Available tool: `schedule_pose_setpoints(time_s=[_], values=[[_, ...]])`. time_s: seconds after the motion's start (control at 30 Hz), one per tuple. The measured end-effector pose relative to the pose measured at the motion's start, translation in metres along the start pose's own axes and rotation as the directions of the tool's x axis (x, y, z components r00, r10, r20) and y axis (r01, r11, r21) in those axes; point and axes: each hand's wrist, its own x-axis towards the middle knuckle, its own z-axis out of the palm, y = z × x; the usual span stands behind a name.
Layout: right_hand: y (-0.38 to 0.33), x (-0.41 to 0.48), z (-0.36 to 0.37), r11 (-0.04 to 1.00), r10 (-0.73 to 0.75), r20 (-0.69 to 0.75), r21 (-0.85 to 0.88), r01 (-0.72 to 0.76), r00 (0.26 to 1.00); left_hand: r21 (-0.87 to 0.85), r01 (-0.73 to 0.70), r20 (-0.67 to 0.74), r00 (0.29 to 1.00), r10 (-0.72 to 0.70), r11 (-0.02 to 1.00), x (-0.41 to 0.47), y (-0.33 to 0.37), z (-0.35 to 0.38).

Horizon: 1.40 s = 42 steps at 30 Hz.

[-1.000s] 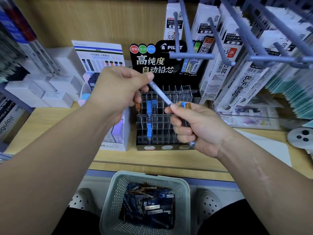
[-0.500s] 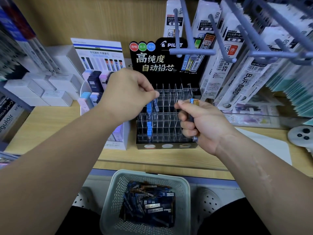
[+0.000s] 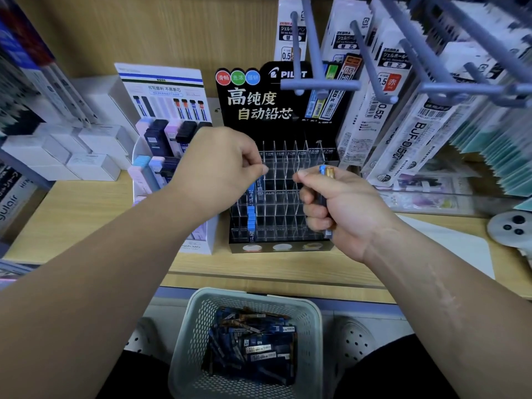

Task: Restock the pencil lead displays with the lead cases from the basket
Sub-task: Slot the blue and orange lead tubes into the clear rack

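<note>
Desk [image 3: 86,211]: carries the display at its middle; the basket stands lower, in front of the desk edge.
Display [image 3: 288,214]: clear grid of slots under a black Pilot card. A second ago the case was in the air between both hands; now it stands in a slot of the upper rows, just right of the blue column [image 3: 251,220]. Most slots are still bare, so I judge the restocking is at an early stage.
Basket [image 3: 184,335]: white, perforated, still with many loose cases [image 3: 253,344] in a heap.
Left hand [image 3: 218,168]: it has come down from above the display to the slot; the grip of thumb and forefinger pinches the top of the case.
Right hand [image 3: 345,205]: it has stayed close on the right side; its grip is curled round a bundle [image 3: 326,171] with blue and gold caps.
Case [image 3: 260,188]: slim, dark, upright, with a small pale label; its lower part is behind the clear walls.
</note>
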Motion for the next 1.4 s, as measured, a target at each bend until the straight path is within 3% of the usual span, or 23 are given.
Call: schedule_pose_setpoints(time_s=[0.3, 0.4, 0.47, 0.63, 0.77, 0.93, 1.27, 1.4], values=[[-0.005, -0.006, 0.003, 0.972, -0.017, 0.116, 0.235, -0.011, 0.993, 0.084, -0.011, 0.002, 1.000, 0.011, 0.996, 0.002, -0.001, 0.009], [-0.010, -0.007, 0.005, 0.956, -0.037, 0.093, 0.293, 0.008, 0.995, -0.033, 0.002, -0.076, 0.997, -0.005, 0.999, 0.001, 0.006, 0.005], [-0.013, -0.007, 0.006, 0.942, -0.054, 0.060, 0.335, 0.031, 0.997, -0.166, 0.086, -0.047, 0.994, -0.095, 0.982, -0.002, 0.016, 0.003], [-0.015, -0.007, 0.010, 0.894, -0.087, -0.025, 0.439, 0.089, 0.996, -0.465, 0.414, 0.275, 0.908, -0.317, 0.783, -0.019, 0.038, 0.014], [-0.015, -0.006, 0.011, 0.873, -0.115, -0.062, 0.470, 0.131, 0.991, -0.583, 0.522, 0.391, 0.852, -0.349, 0.622, -0.026, 0.044, 0.019], [-0.005, -0.005, 0.015, 0.909, -0.104, -0.019, 0.405, 0.103, 0.994, -0.644, 0.507, 0.365, 0.861, -0.353, 0.572, -0.031, 0.054, 0.031], [-0.003, -0.009, 0.021, 0.936, -0.017, 0.047, 0.353, 0.000, 0.999, -0.806, 0.517, 0.332, 0.799, -0.501, 0.290, -0.032, 0.066, 0.040], [-0.004, -0.008, 0.019, 0.943, -0.052, 0.031, 0.332, 0.039, 0.998, -0.829, 0.488, 0.311, 0.808, -0.500, 0.274, -0.031, 0.064, 0.037]])
